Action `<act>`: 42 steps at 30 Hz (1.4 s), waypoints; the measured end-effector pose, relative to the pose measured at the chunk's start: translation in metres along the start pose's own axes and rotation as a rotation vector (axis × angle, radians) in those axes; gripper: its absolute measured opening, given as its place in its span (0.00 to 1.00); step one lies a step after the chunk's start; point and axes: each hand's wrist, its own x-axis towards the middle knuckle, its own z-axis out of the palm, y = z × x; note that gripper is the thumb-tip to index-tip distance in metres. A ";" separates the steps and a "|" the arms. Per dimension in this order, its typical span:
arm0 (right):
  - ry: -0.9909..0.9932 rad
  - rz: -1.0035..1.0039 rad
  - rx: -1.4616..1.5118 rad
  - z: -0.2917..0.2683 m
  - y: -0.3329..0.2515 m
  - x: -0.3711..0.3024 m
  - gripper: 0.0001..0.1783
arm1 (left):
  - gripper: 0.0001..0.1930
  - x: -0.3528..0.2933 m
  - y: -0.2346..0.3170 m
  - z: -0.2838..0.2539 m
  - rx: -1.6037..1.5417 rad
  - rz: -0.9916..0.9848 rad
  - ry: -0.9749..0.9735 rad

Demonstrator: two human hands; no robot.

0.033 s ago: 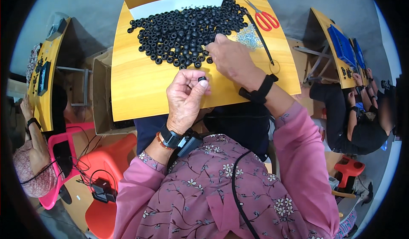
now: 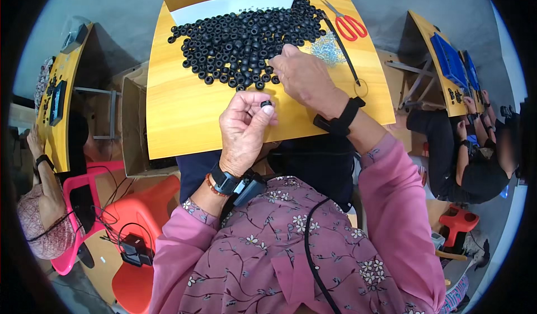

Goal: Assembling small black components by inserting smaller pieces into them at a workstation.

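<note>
Between the thumb and fingers of my left hand [image 2: 246, 125] is a small black bead [image 2: 265, 104], round with a hollow opening. My right hand [image 2: 305, 78] hovers over the near right edge of a heap of similar black beads [image 2: 224, 48]. Its fingers are bent together, back of the hand upward, and whatever they pinch is hidden from me. Just beyond the right knuckles lies a small pile of thin, clear-bluish pieces [image 2: 330, 50], too fine to name.
A yellow wooden table [image 2: 190, 118] carries everything. Behind the heap stands an open carton [image 2: 235, 6] with more black beads inside. Red-handled scissors [image 2: 347, 26] and a thin black cord [image 2: 344, 54] lie at right. People work at tables on both sides; an orange chair [image 2: 131, 208] is at lower left.
</note>
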 end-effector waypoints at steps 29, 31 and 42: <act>0.151 -0.045 0.287 -0.018 0.026 0.003 0.04 | 0.08 0.000 0.002 -0.001 0.020 -0.026 -0.019; 0.144 0.063 0.576 -0.030 0.017 -0.003 0.05 | 0.08 0.000 0.002 -0.001 0.027 -0.030 -0.024; -0.069 0.443 1.718 -0.020 -0.006 -0.051 0.12 | 0.08 0.000 0.003 -0.003 0.071 -0.016 -0.047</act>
